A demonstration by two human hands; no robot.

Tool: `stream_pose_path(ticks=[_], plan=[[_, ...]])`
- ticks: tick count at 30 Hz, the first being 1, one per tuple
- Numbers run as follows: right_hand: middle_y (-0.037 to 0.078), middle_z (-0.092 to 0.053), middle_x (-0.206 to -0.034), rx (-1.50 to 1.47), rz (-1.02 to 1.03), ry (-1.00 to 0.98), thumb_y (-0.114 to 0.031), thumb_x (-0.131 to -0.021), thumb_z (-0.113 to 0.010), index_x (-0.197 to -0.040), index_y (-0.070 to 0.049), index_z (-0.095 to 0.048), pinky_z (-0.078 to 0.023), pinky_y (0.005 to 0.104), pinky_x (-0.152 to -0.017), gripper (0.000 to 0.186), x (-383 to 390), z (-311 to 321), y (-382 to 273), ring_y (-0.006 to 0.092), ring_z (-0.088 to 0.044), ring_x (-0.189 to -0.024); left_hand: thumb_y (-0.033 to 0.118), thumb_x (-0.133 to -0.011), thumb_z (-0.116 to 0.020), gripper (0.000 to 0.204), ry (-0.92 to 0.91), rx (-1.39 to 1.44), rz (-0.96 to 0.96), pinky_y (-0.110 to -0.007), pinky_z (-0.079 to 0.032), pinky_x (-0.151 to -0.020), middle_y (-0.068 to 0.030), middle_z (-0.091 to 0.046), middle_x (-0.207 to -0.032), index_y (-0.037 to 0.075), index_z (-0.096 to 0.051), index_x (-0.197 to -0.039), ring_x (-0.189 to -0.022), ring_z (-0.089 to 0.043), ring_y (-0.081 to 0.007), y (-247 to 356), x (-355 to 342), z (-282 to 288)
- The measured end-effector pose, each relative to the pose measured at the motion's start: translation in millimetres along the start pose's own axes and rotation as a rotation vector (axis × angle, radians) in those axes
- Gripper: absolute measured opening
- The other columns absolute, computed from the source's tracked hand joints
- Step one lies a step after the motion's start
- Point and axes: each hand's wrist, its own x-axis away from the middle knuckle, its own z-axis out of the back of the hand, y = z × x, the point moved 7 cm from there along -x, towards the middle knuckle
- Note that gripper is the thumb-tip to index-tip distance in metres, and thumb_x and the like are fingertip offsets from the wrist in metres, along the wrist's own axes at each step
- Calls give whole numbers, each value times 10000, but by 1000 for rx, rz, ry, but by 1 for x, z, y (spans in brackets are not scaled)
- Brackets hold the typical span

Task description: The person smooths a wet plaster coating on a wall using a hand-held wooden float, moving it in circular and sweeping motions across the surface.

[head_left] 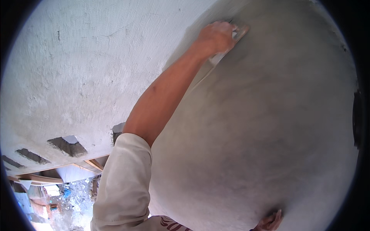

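My left hand reaches up the wall, its fingers wrapped round the handle of a plastering trowel. The trowel lies against the smooth, wet-looking grey plaster, near the border with the paler, rougher wall surface. Part of its blade is hidden behind my hand and forearm. Low in the view, my right hand is close to the same plaster, its fingers partly stretched out with no tool visible in them. Whether it touches the wall I cannot tell; the lower edge cuts off most of it.
Whitish rough plaster covers the left part of the wall. Several rough-edged openings run along it, above wooden framing. Farther down lies rubble-strewn ground. A dark object borders the plaster at the far right.
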Motion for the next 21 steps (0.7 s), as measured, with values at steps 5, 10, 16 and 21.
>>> stream_pose_path(ticks=[5,10,16,21], plan=[[161,-700,-790,-72,-60,35,-181,-955,-527,-847,51,-692,-521,389,-530,305,-3,-1,-1,316,-635,-593,209,-823,-630,575,-31,-158,11,-437,-403,-1015,-186,-569,-1240,162,-493,-1380,-1210,-504,-347,-53,59,-44],[155,-701,-783,19,-36,-14,-195,-958,-525,-838,45,-700,-544,382,-560,320,-10,-1,-8,306,-647,-605,140,-816,-613,599,-71,-60,201,-416,-412,-1017,-219,-512,-1297,206,-473,-1395,-1208,-504,-358,-137,154,-98],[149,-707,-795,52,-38,-4,-209,-957,-532,-850,32,-707,-530,380,-548,316,-12,-4,-12,290,-635,-594,101,-807,-590,583,1,15,304,-420,-471,-930,-211,-540,-1228,240,-502,-1366,-1113,-547,-392,-219,245,-154],[148,-708,-802,55,-12,-30,-224,-961,-524,-860,35,-708,-533,382,-556,333,-5,-5,-4,292,-635,-599,112,-808,-578,594,-112,44,392,-418,-425,-1011,-221,-477,-1355,267,-494,-1375,-1207,-504,-371,-272,300,-192]])
